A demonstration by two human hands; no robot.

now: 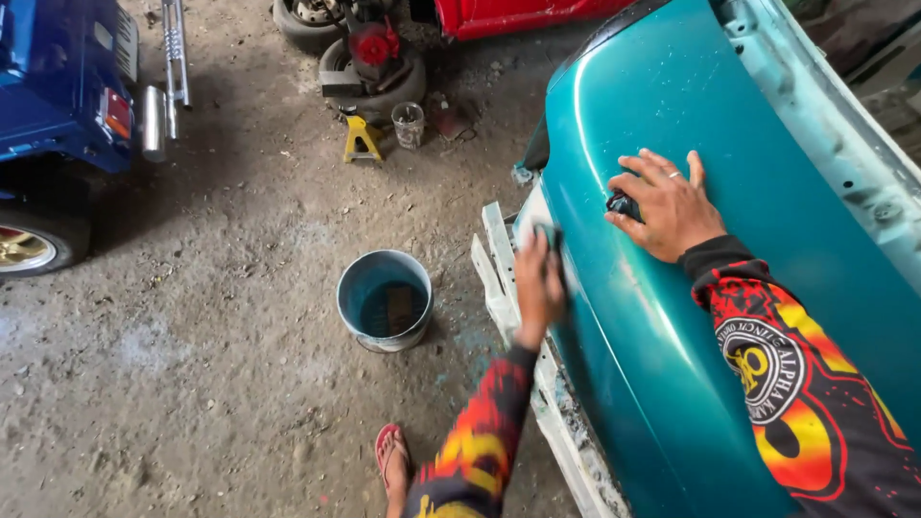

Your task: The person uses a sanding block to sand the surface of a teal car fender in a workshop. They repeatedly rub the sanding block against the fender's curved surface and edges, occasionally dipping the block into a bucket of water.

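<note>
Dusty concrete floor (192,384) fills the left half of the head view, with a blue vehicle (58,86) at the upper left, a yellow jack stand (361,137) and stacked tyres (369,67) at top centre, and a grey bucket (385,299) of dark water near the middle. Across the right half lies a teal car fender (691,317), its long axis running from the lower centre up toward the upper right corner, its rounded nose pointing to the frame's centre left. At that left edge the left hand (537,283) presses a small dark sanding pad (551,237), fingers curled over it. Higher on the panel the right hand (669,206) lies flat, fingers spread, with a dark block (622,203) under its fingertips. By my reading this is wet sanding in mid-stroke; the next pass calls for even pressure along the curve.
</note>
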